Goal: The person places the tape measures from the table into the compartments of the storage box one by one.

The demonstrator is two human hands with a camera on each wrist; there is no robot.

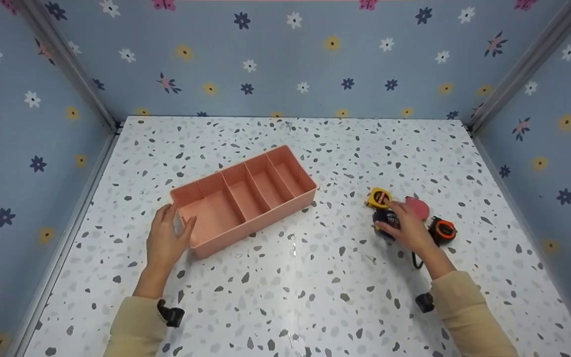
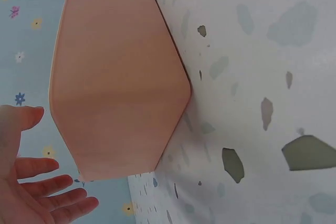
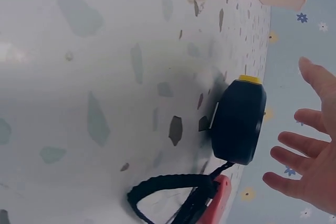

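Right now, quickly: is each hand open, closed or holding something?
Left hand: open, at one end of the pink box, holding nothing.
Right hand: open, over the black tape measure, holding nothing.

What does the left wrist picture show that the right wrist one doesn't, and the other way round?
Only the left wrist view: the left hand. Only the right wrist view: the right hand, a dark tape measure, a black cord and part of something reddish-pink. Both: the pink box, the speckled table and the blue flowered wall.
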